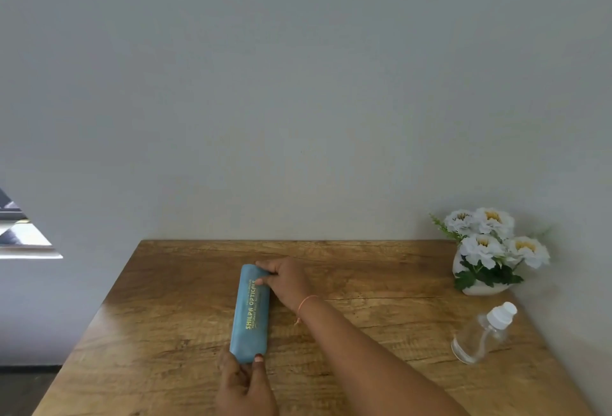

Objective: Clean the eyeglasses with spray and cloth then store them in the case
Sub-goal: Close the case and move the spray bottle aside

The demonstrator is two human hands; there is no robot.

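A closed blue eyeglasses case (250, 314) with gold lettering lies lengthwise on the wooden table (165, 333), near its middle. My right hand (284, 278) grips the case's far end with fingers curled over it. My left hand (245, 382) holds the near end, thumb and fingers pinching its corners. A clear spray bottle (482, 336) with a white cap stands tilted at the right side of the table. No eyeglasses or cloth are in sight.
A white pot of white artificial flowers (490, 250) stands at the table's back right corner against the grey wall. A window sill (29, 243) shows at the far left. The table's left edge drops to the floor.
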